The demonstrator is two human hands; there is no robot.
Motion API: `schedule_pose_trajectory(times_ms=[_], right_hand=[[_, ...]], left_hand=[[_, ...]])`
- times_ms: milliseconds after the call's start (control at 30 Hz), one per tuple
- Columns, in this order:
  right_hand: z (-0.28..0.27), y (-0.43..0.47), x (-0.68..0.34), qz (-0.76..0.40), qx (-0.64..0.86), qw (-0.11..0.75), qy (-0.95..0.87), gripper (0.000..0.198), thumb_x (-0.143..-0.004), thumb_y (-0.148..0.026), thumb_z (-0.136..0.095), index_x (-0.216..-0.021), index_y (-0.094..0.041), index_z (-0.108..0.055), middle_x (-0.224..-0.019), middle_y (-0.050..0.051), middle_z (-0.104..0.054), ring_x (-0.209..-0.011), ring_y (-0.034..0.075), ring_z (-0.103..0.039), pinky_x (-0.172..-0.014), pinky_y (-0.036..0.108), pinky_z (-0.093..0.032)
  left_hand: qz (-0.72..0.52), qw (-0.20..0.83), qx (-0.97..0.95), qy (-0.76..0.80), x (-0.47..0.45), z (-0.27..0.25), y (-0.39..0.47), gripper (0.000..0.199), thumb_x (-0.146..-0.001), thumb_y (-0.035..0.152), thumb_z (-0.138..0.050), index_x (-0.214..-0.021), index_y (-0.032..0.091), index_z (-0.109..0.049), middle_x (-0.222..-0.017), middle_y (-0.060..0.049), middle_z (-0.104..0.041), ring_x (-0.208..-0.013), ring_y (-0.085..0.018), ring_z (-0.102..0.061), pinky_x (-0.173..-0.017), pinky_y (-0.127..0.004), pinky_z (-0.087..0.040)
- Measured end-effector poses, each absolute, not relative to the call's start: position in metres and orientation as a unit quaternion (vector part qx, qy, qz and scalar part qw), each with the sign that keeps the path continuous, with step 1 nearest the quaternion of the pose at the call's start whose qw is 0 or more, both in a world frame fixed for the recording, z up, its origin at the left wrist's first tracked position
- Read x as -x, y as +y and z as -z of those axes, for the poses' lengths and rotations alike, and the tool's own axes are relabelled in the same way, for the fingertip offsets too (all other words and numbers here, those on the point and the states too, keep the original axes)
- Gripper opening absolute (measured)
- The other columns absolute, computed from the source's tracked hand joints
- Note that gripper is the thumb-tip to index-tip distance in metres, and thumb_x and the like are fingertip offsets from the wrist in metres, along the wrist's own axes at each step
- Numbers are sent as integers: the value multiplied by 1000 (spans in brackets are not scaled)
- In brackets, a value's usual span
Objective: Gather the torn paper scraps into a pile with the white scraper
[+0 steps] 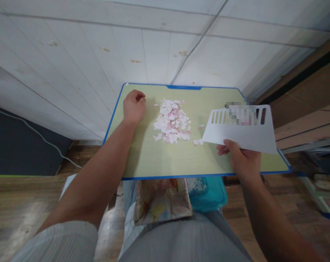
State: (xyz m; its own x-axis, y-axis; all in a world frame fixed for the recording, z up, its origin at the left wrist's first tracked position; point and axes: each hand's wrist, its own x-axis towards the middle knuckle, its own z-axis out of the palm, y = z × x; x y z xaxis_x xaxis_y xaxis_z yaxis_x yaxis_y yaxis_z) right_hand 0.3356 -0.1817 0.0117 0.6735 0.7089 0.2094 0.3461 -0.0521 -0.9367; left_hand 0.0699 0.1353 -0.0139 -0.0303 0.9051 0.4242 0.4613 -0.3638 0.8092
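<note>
A heap of torn pink and white paper scraps (172,122) lies on the middle of the pale-green, blue-edged table (165,162). To the left of the heap, my left hand (135,106) rests with its fingers curled in; what they hold, if anything, is hidden. On the right, my right hand (244,160) grips the near edge of a stiff white sheet with slots (236,136), thumb on top and fingers beneath. The sheet is held tilted above the table, and a blurred patch covers part of its far side. A few loose scraps (198,142) lie by its left corner.
Below the table's near edge are a patterned cloth bag (163,203) and a turquoise tub (214,194) with scraps in it. A white panelled wall (127,47) with a cable (200,40) stands behind. Brown cardboard (304,91) is at the right.
</note>
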Motion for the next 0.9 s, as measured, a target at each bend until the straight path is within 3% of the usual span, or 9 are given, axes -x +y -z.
schedule_pose_trajectory(times_ms=[200,400,700,900], right_hand=[[-3,-187,-333,-190,677,576,-417,35,-92,-40,-79,-62,-24,-73,-62,5,-74,-63,24,-78,-69,35,-65],[0,-179,-338,-186,695,579,-384,33,-91,-37,-79,-62,-23,-71,-62,5,-74,-56,21,-72,-58,33,-59],[-8,-180,-339,-170,705,588,-358,27,-83,-35,-76,-59,-22,-74,-62,7,-76,-51,20,-68,-55,33,-60],[-7,-181,-338,-180,702,578,-374,31,-86,-36,-76,-59,-22,-74,-64,7,-77,-54,20,-70,-57,33,-61]], left_hand=[[-493,218,-663,519,-69,12,134,15,-81,11,-62,-86,24,-65,-89,-2,-70,-91,-23,-66,-94,-39,-54],[-490,226,-660,523,-69,13,136,15,-82,11,-62,-88,25,-66,-88,-1,-69,-91,-22,-66,-94,-38,-54],[-485,239,-655,527,-70,9,134,15,-81,12,-62,-88,25,-66,-87,-1,-67,-89,-22,-64,-93,-38,-54],[-484,233,-660,525,-69,9,133,15,-81,12,-62,-88,25,-66,-86,-1,-67,-90,-22,-65,-93,-38,-54]])
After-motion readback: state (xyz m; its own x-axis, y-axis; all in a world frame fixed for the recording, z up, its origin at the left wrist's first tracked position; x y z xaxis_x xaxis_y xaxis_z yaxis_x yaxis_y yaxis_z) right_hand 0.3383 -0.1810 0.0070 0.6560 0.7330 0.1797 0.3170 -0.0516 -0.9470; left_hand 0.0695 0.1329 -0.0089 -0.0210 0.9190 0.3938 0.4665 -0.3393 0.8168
